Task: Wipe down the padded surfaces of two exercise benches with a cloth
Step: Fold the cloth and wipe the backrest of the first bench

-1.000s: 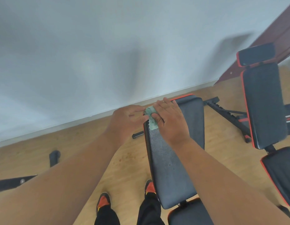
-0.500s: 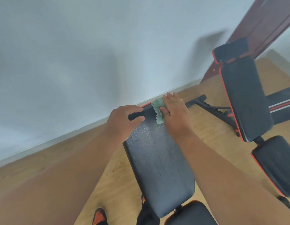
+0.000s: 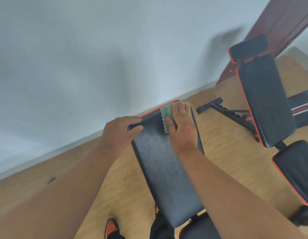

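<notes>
Right hand [image 3: 181, 130] flat, presses cloth [image 3: 166, 116] on near bench [image 3: 165, 171] far end; shifted left corner to right within a second. Left hand [image 3: 121, 133] grips left edge. Far bench [image 3: 263, 100] apparently unwiped.

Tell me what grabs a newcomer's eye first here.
The right hand pressing a green cloth flat on the far end of the near bench's black backrest pad, centre frame. Beside it, the left hand grips that pad's left corner. A second bench stands untouched at right.
</notes>
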